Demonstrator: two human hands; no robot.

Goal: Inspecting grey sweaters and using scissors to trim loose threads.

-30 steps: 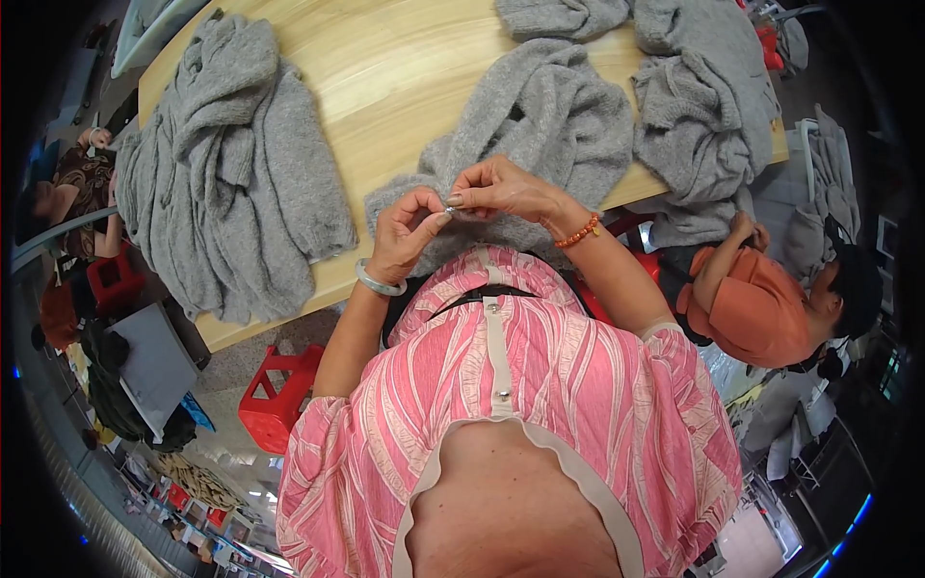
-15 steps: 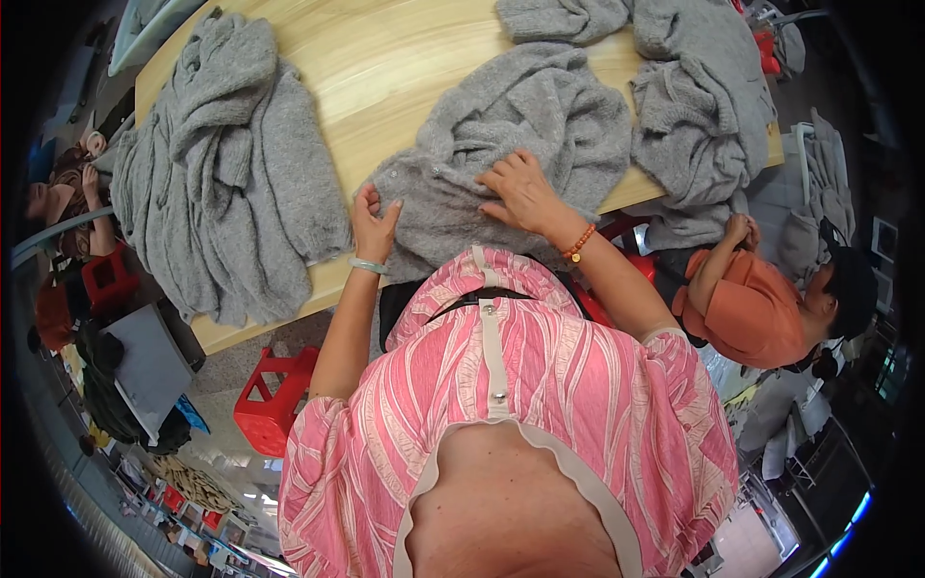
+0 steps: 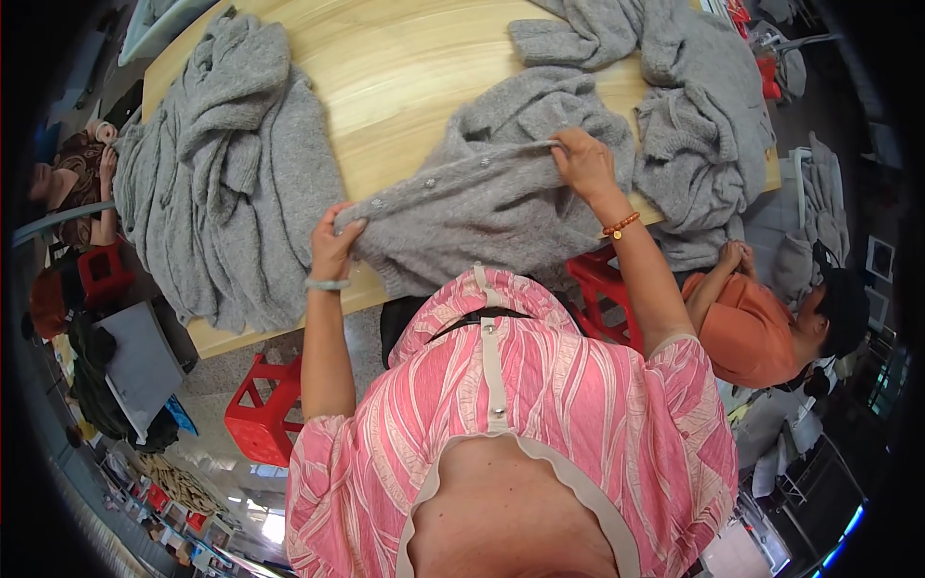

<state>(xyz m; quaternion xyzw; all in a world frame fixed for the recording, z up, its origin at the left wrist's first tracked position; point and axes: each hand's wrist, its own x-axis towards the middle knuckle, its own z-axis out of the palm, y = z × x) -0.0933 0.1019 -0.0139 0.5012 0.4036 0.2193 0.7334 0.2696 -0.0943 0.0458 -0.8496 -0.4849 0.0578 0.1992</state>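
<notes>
A grey knitted cardigan (image 3: pixel 482 212) lies partly bunched on the wooden table in front of me. Its buttoned edge is stretched taut between my hands, with several small shiny buttons along it. My left hand (image 3: pixel 334 246) pinches the left end of that edge between thumb and fingers. The other end is gripped by my right hand (image 3: pixel 583 162), farther from me and to the right. Behind the taut edge, the rest of the garment rises in loose folds.
A heap of grey knits (image 3: pixel 231 183) covers the left of the wooden table (image 3: pixel 385 77). More grey knitwear (image 3: pixel 694 125) lies at the right. A person in an orange shirt (image 3: pixel 747 328) sits close on the right. Red stools (image 3: pixel 265 409) stand below the table edge.
My hands have moved apart, the left one leftward and the right one to the right. The cardigan's buttoned edge, loose and crumpled before, is now pulled straight between them.
</notes>
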